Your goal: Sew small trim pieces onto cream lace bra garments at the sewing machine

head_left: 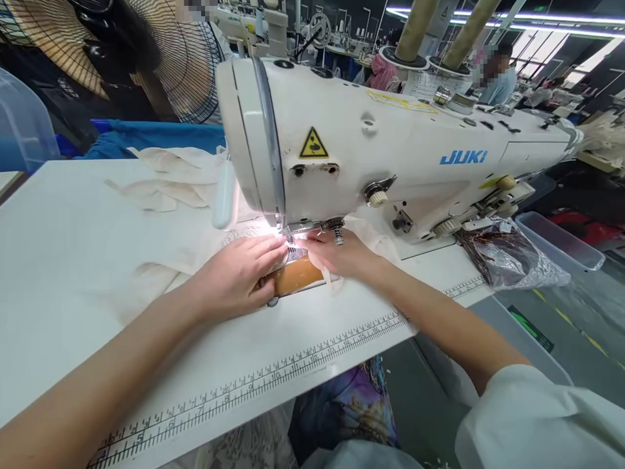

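My left hand (239,273) lies on the table left of the needle area, fingers stretched out and pressing pale, thin fabric (163,270). Its thumb is beside an orange-brown plate (297,277) in the machine bed. On the other side of the needle, my right hand (346,254) has its fingers closed on the pale fabric, and a narrow strip of it hangs below them. Both sets of fingertips meet close to the lit presser foot (291,240) of a white sewing machine (415,143). Glare and the hands hide the exact stitching spot.
More pale fabric pieces (170,169) lie behind on the white table (63,241), which has a printed ruler (273,378) along its front edge. A plastic bag (517,254) and a clear bin (561,241) are at right. Large fans (180,58) stand behind left; a person is far right.
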`<state>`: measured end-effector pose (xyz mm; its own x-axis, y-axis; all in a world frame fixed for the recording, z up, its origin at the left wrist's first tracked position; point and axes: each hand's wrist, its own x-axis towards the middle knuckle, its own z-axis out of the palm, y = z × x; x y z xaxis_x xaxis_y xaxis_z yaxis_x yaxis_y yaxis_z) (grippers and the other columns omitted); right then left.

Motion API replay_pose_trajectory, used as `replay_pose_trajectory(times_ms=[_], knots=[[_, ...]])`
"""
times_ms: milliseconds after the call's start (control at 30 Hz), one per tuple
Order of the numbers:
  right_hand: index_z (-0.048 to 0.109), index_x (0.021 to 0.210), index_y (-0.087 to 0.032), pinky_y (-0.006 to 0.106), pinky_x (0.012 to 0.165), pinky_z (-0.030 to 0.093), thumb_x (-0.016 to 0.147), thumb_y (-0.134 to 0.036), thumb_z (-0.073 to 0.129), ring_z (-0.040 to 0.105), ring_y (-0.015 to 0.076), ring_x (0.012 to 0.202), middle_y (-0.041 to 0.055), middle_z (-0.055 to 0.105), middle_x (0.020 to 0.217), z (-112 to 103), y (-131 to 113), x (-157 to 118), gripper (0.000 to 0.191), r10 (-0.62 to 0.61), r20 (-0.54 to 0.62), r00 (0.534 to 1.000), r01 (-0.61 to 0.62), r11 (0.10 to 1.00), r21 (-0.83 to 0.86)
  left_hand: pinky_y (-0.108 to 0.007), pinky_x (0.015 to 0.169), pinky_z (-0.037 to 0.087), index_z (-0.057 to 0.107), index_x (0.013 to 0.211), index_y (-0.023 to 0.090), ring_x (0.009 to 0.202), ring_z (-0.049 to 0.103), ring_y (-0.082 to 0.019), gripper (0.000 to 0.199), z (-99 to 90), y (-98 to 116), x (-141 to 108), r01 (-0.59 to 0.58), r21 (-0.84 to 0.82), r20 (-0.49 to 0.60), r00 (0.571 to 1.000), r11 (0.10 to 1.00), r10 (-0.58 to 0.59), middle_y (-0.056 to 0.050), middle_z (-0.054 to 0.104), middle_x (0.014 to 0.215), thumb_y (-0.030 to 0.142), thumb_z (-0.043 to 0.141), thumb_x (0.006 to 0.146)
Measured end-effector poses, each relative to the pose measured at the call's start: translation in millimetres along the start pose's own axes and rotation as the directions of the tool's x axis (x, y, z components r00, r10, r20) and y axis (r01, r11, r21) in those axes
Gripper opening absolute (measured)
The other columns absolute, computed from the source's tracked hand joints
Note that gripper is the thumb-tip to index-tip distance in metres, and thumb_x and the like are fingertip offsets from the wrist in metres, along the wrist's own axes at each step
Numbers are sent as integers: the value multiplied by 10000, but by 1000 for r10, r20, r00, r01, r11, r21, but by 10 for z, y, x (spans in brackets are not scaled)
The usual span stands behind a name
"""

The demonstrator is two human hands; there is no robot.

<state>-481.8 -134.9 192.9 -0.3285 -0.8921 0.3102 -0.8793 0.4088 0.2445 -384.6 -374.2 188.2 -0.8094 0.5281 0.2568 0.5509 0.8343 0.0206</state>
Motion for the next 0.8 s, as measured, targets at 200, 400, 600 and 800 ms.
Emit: replay_pose_trajectory(times_ms=[200, 400, 600, 800], knots=[[638, 1150, -183, 365, 738, 328, 978, -80, 356, 527, 213, 961, 94, 671, 1068, -58, -24, 10, 346, -47, 43, 998, 46, 999, 16, -500, 993, 502, 690, 1189, 128, 1198, 629, -309, 422, 60, 159, 48, 55, 97, -124, 991, 994, -43, -154, 703, 1268, 227, 319, 1012], [639, 1226, -216, 351, 714, 358, 1001, -112, 356, 542, 195, 907, 64, 672, 1036, -40, 31, 39, 376, -80, 111, 991, 76, 996, 41, -461, 938, 511, 612, 1356, 140, 1152, 632, -293, 571, 62, 87, 1, 23, 134, -55, 998, 991, -15, -121, 680, 1333, 81, 390, 833], [646, 1195, -263, 337, 675, 365, 961, -80, 397, 542, 185, 871, 46, 680, 1039, -31, 95, 85, 387, -67, 153, 986, 62, 997, 39, -449, 898, 488, 620, 1360, 126, 1176, 622, -310, 590, 53, 130, -1, 50, 188, -19, 999, 981, -47, -126, 640, 1398, 93, 425, 804], [656, 1128, -240, 338, 713, 376, 979, -48, 358, 543, 184, 893, 50, 677, 1038, -116, 66, 71, 384, -91, 93, 992, 85, 994, 62, -435, 807, 460, 584, 1392, 76, 1136, 618, -322, 608, 23, 297, 18, 89, 280, 65, 992, 956, -111, -151, 639, 1392, 94, 431, 804]])
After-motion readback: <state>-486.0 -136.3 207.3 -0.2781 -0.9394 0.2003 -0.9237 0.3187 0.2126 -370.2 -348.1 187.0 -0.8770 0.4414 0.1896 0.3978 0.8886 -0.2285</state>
